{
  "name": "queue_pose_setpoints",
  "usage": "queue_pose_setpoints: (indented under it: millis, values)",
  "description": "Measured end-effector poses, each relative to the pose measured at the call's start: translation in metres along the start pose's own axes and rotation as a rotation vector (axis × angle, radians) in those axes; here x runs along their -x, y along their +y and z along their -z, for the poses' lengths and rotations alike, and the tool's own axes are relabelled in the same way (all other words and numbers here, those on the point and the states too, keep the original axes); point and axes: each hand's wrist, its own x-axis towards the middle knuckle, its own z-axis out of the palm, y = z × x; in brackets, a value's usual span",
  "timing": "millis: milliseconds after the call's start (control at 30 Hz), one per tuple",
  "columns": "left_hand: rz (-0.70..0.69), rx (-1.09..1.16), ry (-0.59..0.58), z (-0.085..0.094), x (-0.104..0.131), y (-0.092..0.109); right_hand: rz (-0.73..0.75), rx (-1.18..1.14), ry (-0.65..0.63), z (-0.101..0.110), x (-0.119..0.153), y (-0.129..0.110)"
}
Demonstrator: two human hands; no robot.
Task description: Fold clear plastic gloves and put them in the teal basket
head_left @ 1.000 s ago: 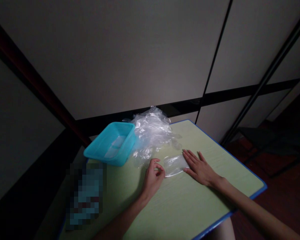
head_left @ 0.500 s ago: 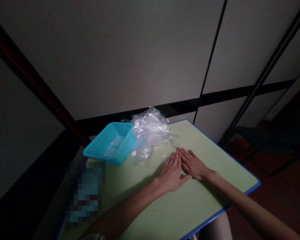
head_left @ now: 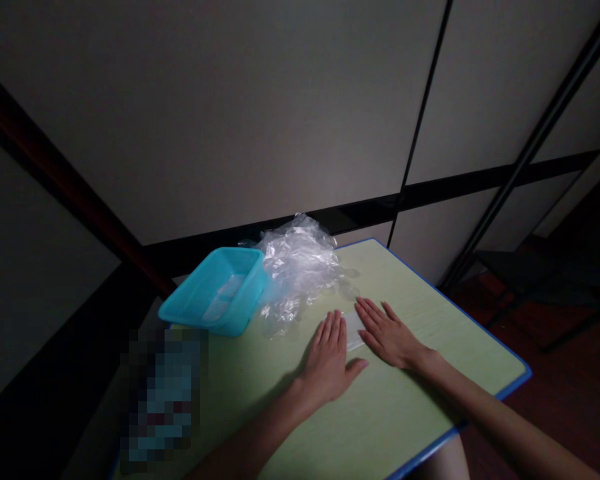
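On the pale green table lies a small flat piece of folded clear plastic [head_left: 353, 331], partly hidden under my hands. My left hand [head_left: 329, 357] rests flat at its left side, fingers stretched forward and thumb apart. Across from it, my right hand [head_left: 387, 331] is flat on the plastic's right side, fingers extended. Neither hand grips anything. Just beyond them is a loose, crumpled heap of thin clear plastic [head_left: 300, 257]; its separate pieces are hard to make out.
A turquoise plastic basin [head_left: 247, 310] stands left of the heap, with flat whitish pieces [head_left: 225, 297] inside. A blurred-out bluish item [head_left: 165, 393] lies at the table's left edge. The table [head_left: 445, 360] has a blue rim, and pale panels [head_left: 280, 120] rise behind it.
My left hand has slid left and toward me, away from my right hand, so the folded plastic between them shows. My right hand has barely moved.
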Motion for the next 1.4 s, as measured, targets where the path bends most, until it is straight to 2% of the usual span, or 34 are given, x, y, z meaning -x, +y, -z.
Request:
queue_pose_setpoints:
  millis: [267, 367, 500, 700, 833, 967, 1100, 1200, 1333, 1400]
  values:
    - [0.020, -0.025, -0.002, 0.002, 0.010, -0.012, -0.005, -0.021, 0.012, -0.007, 0.000, 0.003]
    - [0.018, -0.014, 0.012, 0.002, 0.010, -0.013, -0.016, -0.110, -0.018, -0.005, -0.001, 0.007]
    - [0.025, 0.041, 0.006, 0.004, 0.010, -0.014, -0.064, -0.383, -0.013, 0.002, -0.002, 0.020]
    - [0.024, 0.130, 0.037, 0.013, 0.014, -0.020, -0.025, -0.469, 0.011, 0.020, 0.000, 0.040]
    - [0.051, 0.116, 0.085, 0.017, 0.017, -0.031, -0.003, -0.487, -0.015, 0.032, 0.014, 0.031]
    - [0.088, 0.095, 0.103, 0.019, 0.016, -0.043, 0.004, -0.535, -0.111, 0.046, 0.042, 0.013]
    - [0.111, 0.088, 0.111, 0.022, 0.015, -0.040, 0.057, -0.618, -0.237, 0.063, 0.062, 0.006]
    - [-0.005, 0.106, 0.082, 0.028, 0.018, -0.021, 0.020, -0.598, -0.223, 0.069, 0.065, 0.011]
    - [-0.345, 0.168, -0.030, 0.031, 0.022, 0.007, 0.028, -0.520, -0.183, 0.064, 0.061, 0.017]
    - [-0.434, 0.171, -0.060, 0.028, 0.020, 0.015, 0.062, -0.490, -0.164, 0.060, 0.060, 0.016]
